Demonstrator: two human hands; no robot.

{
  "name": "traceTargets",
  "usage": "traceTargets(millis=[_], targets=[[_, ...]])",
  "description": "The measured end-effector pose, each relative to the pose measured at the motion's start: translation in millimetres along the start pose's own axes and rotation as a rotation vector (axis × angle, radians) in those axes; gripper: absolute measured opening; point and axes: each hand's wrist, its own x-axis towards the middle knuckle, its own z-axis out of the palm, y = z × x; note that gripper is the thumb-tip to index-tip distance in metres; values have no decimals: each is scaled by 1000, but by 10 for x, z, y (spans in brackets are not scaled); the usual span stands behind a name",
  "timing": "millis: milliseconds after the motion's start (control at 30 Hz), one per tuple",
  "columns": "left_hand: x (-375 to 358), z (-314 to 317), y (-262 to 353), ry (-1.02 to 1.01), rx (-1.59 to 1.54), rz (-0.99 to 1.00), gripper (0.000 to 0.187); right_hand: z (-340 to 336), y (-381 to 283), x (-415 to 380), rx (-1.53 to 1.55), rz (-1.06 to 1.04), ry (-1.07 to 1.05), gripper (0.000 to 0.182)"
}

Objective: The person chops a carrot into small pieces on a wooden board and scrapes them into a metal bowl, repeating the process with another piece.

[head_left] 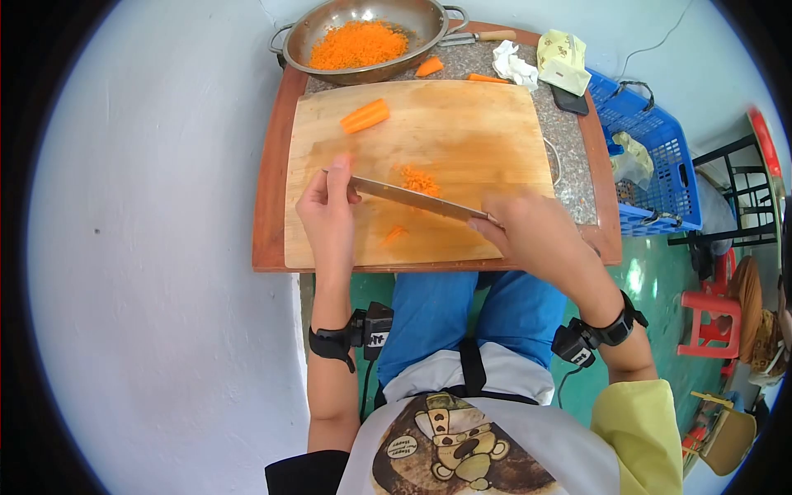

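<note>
My right hand (536, 231), slightly blurred, is closed around the handle end of a kitchen knife (412, 199). Its long blade slants up to the left over the wooden cutting board (470, 115). At the blade's far end, my left hand (328, 206) has its thumb and fingers closed on the tip. A bit of orange shows by those fingertips. Chopped carrot (421, 181) lies in a small heap right behind the blade, and a few carrot shreds (394, 234) rest in front of it. Farther back on the board is a thick carrot piece (365, 116).
A two-handled metal pan (421, 21) of minced carrot (359, 44) stands behind the board. Nearby are a carrot end (430, 66), a wooden-handled tool (495, 35), crumpled tissue (513, 64), a tissue pack (563, 59) and a phone (569, 101). A blue basket (685, 157) sits right.
</note>
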Motion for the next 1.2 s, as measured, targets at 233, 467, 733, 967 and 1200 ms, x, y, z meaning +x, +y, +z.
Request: traceTargets(millis=[233, 467, 733, 967, 1200], targets=[[-113, -100, 2, -15, -11, 28, 36, -10, -42, -89, 40, 5, -5, 26], [-428, -332, -274, -37, 446, 156, 20, -91, 73, -123, 126, 201, 4, 27], [-540, -76, -250, -215, 906, 539, 14, -37, 179, -148, 247, 214, 134, 28], [-479, 10, -174, -151, 792, 399, 6, -16, 229, -148, 193, 256, 64, 28], [-480, 232, -218, -125, 672, 460, 4, 15, 182, -145, 369, 305, 79, 31]])
